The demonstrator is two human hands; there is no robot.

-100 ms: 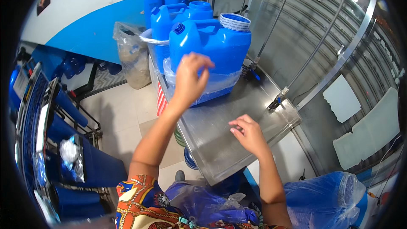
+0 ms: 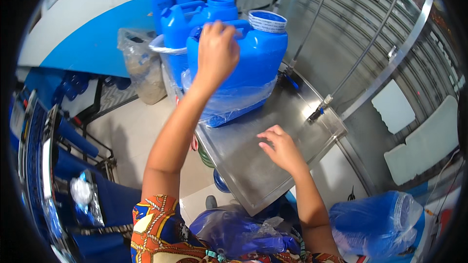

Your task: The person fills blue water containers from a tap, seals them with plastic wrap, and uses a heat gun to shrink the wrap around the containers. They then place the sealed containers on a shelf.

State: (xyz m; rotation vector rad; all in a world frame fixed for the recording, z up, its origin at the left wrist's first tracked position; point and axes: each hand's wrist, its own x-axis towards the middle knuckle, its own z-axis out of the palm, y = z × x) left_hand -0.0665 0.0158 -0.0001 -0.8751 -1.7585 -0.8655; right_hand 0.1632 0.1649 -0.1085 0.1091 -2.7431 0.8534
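Note:
A large blue plastic jug stands on the steel counter, clear film wrapped round its lower part and its wide round mouth uncapped. My left hand is raised in front of the jug's handle and small cap, its back toward me and its fingers bent. The fingertips are hidden, so I cannot tell whether they touch the handle. Lower and to the right, my right hand hovers over the steel counter, fingers loosely apart and holding nothing.
More blue jugs stand behind. A clear bag sits on the floor at the left, near a rack of blue containers. Pipes with a valve rise along the counter's right side. A film-wrapped blue container is at lower right.
My left hand has moved up toward the top of the jug, its fingers bending forward. My right hand has shifted slightly left in view and stays open. The whole view has moved a little.

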